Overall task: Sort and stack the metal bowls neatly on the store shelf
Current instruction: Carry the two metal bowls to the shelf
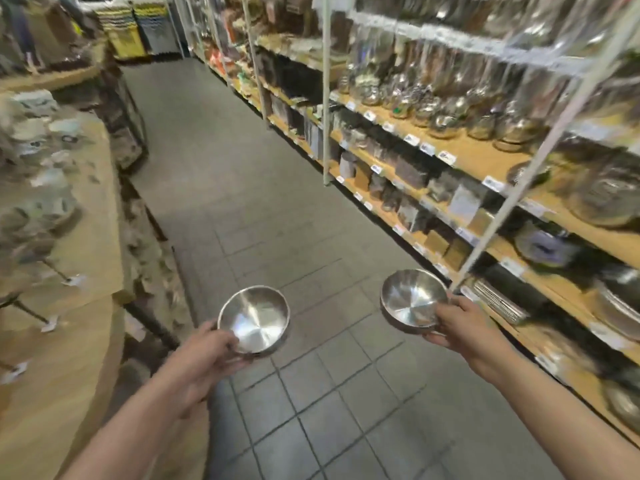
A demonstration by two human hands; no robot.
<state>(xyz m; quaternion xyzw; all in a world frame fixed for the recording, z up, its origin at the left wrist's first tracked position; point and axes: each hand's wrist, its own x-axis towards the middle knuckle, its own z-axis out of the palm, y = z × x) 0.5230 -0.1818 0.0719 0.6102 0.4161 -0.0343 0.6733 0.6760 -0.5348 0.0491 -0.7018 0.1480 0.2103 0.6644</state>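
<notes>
My left hand (211, 355) grips the near rim of a shallow metal bowl (254, 318), held over the tiled aisle floor. My right hand (460, 323) grips the right rim of a second metal bowl (412, 299), tilted slightly toward me, close to the shelf unit on the right. That bowl looks like a small stack, with another rim showing beneath it. More metal bowls and pans (609, 199) sit blurred on the wooden store shelf (481, 161) to the right.
A grey tiled aisle (242, 188) runs ahead between the right shelving with white uprights (325, 98) and a wooden display table (86, 237) of blurred goods on the left. Price tags line the shelf edges.
</notes>
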